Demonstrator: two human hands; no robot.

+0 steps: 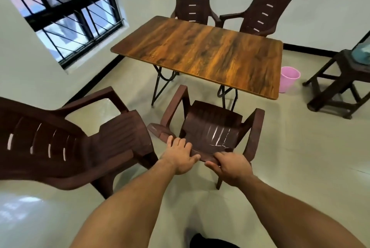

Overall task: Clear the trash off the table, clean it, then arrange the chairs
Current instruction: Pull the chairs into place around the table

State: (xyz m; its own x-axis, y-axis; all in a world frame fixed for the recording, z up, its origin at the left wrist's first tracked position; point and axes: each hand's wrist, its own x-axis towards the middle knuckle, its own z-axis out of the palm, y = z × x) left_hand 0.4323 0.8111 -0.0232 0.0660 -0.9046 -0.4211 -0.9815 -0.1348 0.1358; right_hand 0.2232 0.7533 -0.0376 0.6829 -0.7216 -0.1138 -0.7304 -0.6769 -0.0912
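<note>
brown chairs (212, 127), woodgrain table (200, 51), pink bucket (288, 79)

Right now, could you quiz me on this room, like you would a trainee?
1. True or false: the left hand and right hand grip the same chair by its backrest.
2. How many chairs stand beyond the table?
3. The pink bucket stands: A on the table, B on the floor, C on a chair.
Key: 1 true; 2 two; 3 B.
</note>
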